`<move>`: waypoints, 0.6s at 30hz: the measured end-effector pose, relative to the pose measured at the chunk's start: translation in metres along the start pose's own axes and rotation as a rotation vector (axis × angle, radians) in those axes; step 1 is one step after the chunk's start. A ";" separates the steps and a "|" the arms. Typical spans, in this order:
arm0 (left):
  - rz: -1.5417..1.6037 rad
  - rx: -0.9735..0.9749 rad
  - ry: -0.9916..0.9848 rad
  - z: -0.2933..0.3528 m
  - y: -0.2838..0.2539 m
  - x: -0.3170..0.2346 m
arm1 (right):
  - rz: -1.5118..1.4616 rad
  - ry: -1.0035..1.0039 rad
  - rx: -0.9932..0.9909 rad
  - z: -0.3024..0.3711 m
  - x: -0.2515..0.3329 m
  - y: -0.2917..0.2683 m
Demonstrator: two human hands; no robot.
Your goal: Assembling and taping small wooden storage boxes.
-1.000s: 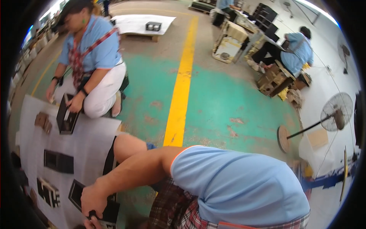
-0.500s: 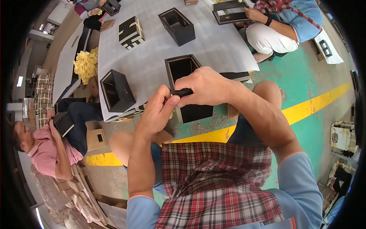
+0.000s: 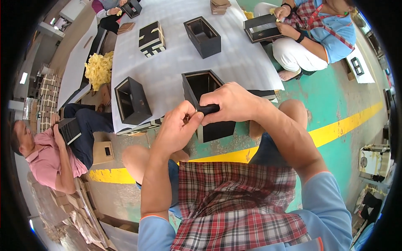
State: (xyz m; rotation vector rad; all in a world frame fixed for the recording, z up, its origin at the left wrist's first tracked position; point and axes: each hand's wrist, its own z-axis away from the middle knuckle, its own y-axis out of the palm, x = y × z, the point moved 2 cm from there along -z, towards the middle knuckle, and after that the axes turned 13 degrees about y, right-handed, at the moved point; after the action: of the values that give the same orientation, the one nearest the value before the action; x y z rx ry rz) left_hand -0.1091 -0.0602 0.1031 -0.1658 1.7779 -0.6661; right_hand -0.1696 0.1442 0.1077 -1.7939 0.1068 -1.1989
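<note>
Two bare hands, a left hand [image 3: 178, 127] and a right hand [image 3: 234, 102], meet at the near edge of the white-covered table [image 3: 167, 75]. The right one's fingers are curled closed around a small black piece [image 3: 209, 109]; the left one's thumb and forefinger are pinched together at its end, though I can't tell whether they grip it. Just beneath, at the table's near edge, sits an open black box [image 3: 217, 130]. Another open box [image 3: 136, 102] lies by the table's near left corner, and a yellow heap [image 3: 99, 70] is beside its left edge. At the table's right edge, a co-worker in checks [image 3: 328, 44] handles a black frame [image 3: 261, 27].
</note>
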 end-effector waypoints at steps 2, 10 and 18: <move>0.061 -0.027 -0.006 0.002 0.001 -0.001 | -0.023 -0.020 -0.006 0.000 0.002 -0.001; 0.231 -0.081 0.043 0.010 -0.002 0.005 | -0.125 -0.020 0.016 -0.003 0.007 0.004; 0.505 -0.162 0.096 0.011 -0.002 0.013 | -0.248 0.035 0.010 -0.001 0.009 -0.001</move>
State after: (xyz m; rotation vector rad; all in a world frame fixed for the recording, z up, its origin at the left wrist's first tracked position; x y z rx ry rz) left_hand -0.1034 -0.0710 0.0913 0.2055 1.8660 -0.1688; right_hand -0.1666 0.1394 0.1147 -1.8162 -0.1053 -1.4025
